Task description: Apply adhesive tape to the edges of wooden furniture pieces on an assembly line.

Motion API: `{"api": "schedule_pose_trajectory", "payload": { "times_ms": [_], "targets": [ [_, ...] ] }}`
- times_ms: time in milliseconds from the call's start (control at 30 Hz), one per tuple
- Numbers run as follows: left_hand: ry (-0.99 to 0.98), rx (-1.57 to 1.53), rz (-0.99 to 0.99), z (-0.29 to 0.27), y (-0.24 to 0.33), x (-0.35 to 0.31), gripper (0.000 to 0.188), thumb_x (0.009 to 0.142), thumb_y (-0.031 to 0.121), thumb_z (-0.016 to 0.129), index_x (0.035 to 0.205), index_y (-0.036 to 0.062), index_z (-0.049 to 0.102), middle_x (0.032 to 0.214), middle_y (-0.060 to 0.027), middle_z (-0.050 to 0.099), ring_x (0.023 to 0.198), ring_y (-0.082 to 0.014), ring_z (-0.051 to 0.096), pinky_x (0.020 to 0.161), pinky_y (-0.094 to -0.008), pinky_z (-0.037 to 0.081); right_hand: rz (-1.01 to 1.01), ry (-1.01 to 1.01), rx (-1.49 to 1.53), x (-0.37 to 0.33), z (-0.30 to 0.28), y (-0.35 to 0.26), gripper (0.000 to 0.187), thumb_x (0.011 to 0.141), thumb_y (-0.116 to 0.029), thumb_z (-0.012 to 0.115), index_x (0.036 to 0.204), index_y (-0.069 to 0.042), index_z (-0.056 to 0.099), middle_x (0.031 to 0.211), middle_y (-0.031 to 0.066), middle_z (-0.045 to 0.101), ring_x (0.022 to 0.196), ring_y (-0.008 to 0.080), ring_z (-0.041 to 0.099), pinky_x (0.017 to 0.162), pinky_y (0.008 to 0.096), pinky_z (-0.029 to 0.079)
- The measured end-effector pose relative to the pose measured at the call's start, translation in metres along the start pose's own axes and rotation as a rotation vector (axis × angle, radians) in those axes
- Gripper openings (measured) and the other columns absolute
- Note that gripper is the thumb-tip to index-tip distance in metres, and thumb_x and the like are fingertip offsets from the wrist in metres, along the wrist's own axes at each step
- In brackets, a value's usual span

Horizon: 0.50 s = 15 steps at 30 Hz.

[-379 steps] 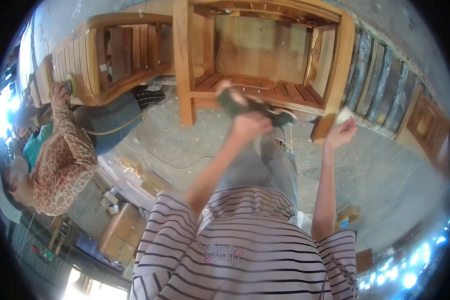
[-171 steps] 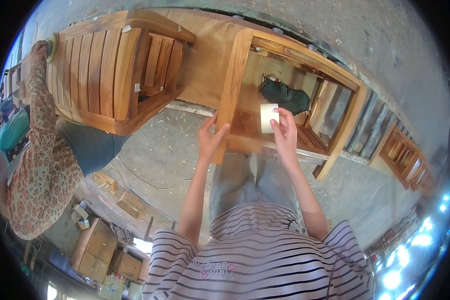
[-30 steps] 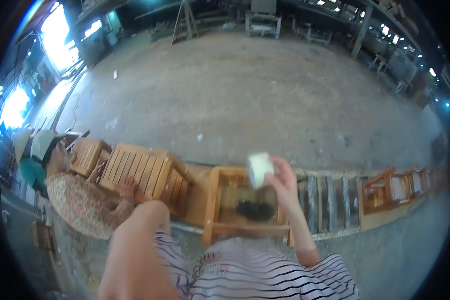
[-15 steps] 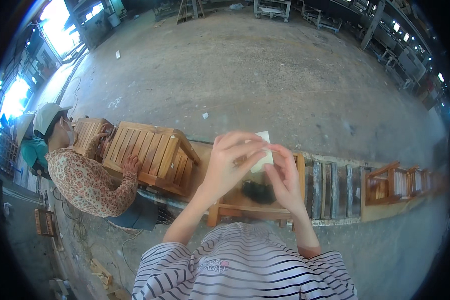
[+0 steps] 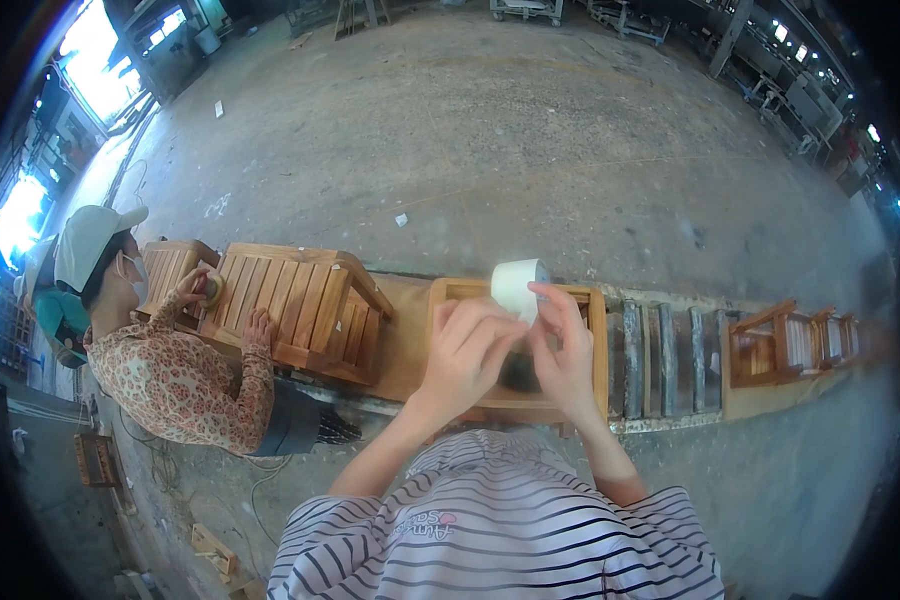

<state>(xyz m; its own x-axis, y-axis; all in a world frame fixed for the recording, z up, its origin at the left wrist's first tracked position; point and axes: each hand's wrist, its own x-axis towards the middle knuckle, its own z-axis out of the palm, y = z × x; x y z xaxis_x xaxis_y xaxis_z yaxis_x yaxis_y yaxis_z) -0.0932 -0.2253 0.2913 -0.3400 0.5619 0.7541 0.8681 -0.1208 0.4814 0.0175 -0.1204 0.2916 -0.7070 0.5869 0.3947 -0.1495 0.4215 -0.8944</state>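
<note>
Since half a second ago, the left hand [image 5: 465,350] has dropped toward the body, and the roll of white masking tape [image 5: 515,287], partly masked by its fingers then, now shows almost whole. The roll is held aloft over the far edge of an open wooden frame [image 5: 599,370], apparently so both hands can get at it. The right hand [image 5: 567,360] has it by the right side and underside, index finger and thumb drawn in, a grip that seems chosen to leave the outer band bare. The left fingers are bent inward, tips close under the roll; whether they pinch a tape end, I cannot tell. Below, a dark cloth bundle [image 5: 518,372] lies inside the frame, presumably tucked there to be out of the way. The frame stands on the roller conveyor [image 5: 664,360], between its near and far edges. Farther left, a co-worker [image 5: 175,385] has one hand on a round sanding pad [image 5: 215,287], the other resting on a slatted stool [image 5: 275,295], probably steadying it.
</note>
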Motion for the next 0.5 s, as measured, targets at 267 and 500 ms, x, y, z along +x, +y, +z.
{"api": "schedule_pose_trajectory", "payload": {
  "times_ms": [267,500],
  "targets": [
    [-0.035,-0.16,-0.36,0.004,-0.041,-0.026,0.012,0.077,0.002,0.074,0.087,0.0049,0.068,0.088,-0.0057,0.066,0.085,-0.0209,0.063,0.076,-0.0312,0.043,0.196,-0.001,-0.047,0.003,0.027,0.045,0.008,0.091,0.001,0.061,0.098,0.001,0.063,0.085,0.0111,0.069,0.08,0.014,0.068,0.069,0.0264,0.052],
    [-0.053,-0.177,-0.656,0.057,-0.021,-0.064,0.01,0.078,0.004,0.076,0.081,0.0024,0.066,0.084,-0.008,0.065,0.08,-0.0207,0.062,0.075,-0.0315,0.045,0.325,-0.133,-0.207,-0.039,-0.005,0.06,0.003,0.093,-0.002,0.059,0.093,0.001,0.059,0.078,0.0163,0.064,0.065,0.023,0.063,0.059,0.0313,0.048]
  ]
}}
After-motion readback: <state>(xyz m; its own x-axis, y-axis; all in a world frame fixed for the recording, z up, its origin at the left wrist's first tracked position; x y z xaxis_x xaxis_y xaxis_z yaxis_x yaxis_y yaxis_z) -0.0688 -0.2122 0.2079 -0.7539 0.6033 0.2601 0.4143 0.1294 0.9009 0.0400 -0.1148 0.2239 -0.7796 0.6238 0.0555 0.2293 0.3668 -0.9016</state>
